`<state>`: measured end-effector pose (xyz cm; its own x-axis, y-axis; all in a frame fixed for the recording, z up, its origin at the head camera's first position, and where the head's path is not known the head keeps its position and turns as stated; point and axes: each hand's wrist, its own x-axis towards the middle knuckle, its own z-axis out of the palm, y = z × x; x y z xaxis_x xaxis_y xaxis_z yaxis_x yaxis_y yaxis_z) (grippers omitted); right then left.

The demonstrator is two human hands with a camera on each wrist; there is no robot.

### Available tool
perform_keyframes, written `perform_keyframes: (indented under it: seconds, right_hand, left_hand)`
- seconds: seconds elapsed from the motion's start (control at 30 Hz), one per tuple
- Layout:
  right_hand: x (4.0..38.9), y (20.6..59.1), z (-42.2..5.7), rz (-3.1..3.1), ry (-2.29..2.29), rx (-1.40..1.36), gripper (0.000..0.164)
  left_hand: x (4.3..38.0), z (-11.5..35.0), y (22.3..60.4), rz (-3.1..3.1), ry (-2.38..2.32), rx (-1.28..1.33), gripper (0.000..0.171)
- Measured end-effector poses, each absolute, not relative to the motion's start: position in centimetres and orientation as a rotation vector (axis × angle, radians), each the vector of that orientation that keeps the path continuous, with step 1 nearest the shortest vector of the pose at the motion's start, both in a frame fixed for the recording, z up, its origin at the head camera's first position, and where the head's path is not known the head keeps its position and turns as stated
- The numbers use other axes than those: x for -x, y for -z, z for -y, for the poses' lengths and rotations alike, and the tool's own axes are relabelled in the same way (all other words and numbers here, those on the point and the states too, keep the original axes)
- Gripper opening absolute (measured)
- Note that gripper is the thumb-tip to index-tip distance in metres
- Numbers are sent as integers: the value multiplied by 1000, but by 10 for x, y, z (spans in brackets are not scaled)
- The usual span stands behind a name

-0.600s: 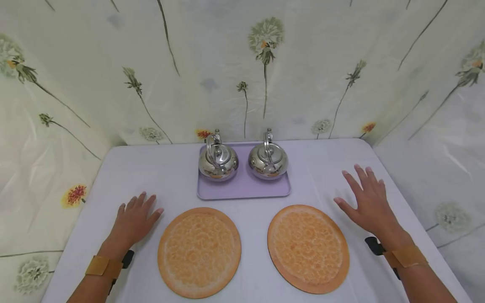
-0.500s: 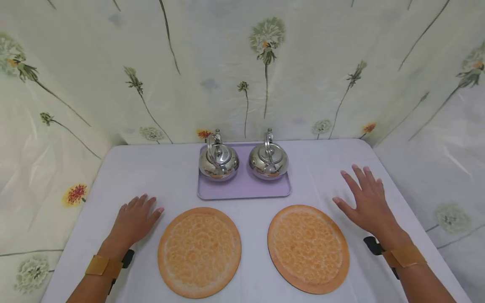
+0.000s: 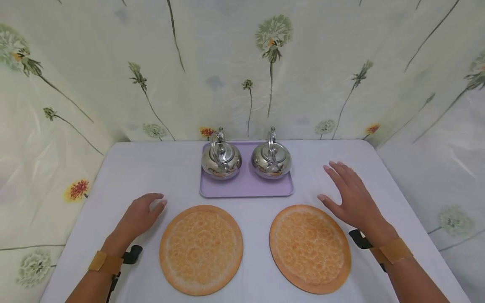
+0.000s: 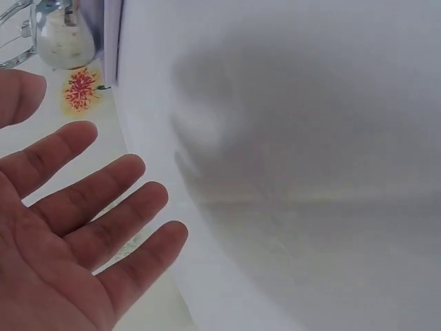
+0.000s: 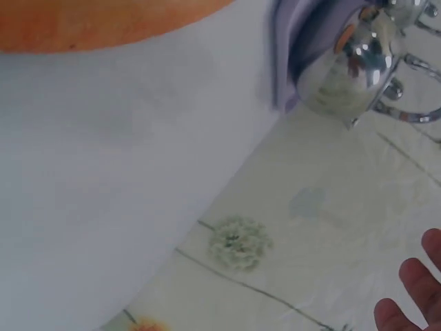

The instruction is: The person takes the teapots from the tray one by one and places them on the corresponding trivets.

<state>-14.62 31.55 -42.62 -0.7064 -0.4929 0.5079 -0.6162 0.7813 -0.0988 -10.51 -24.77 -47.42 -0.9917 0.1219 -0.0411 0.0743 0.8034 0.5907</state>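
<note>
My left hand [image 3: 139, 215] hovers over the table left of one round orange mat with a pizza-like print [image 3: 201, 250]; in the left wrist view its fingers [image 4: 103, 200] are loosely spread and hold nothing. My right hand [image 3: 350, 198] is raised beyond the upper right of a second such mat [image 3: 310, 249], fingers extended, holding nothing. Two shiny steel kettles, the left one [image 3: 221, 164] and the right one [image 3: 271, 163], stand side by side on a lavender tray [image 3: 246, 191] behind the mats. Neither hand touches a kettle or a mat.
A white-covered table [image 3: 170, 168] carries everything. Flower-printed sheeting [image 3: 227, 63] rises behind the table and along both its sides. Each wrist wears a tan strap with a black mount.
My right hand has moved left, toward the tray. The left hand has lifted and turned, with its fingers now bending inward. The whole view has shifted slightly; kettles and mats stay put.
</note>
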Motion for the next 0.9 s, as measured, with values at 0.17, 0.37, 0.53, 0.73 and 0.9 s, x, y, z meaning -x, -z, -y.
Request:
perform_keyframes:
  seconds: [0.17, 0.37, 0.53, 0.73, 0.9]
  right_hand:
    - [150, 422, -299, 2514, -444, -834, 82]
    - [153, 421, -279, 2526, -483, -865, 81]
    - [157, 421, -264, 2514, -513, -910, 79]
    - [164, 420, -247, 2485, -573, -983, 78]
    - [168, 417, -232, 2443, -619, -1039, 76]
  left_hand:
    - [108, 245, 475, -2916, -1019, -145, 43]
    - [111, 239, 479, -2902, -1062, -138, 42]
    - [114, 233, 480, -2882, -1092, -133, 38]
    - [117, 225, 478, -2862, -1118, -154, 40]
    - [120, 221, 478, -2851, -1149, -193, 41]
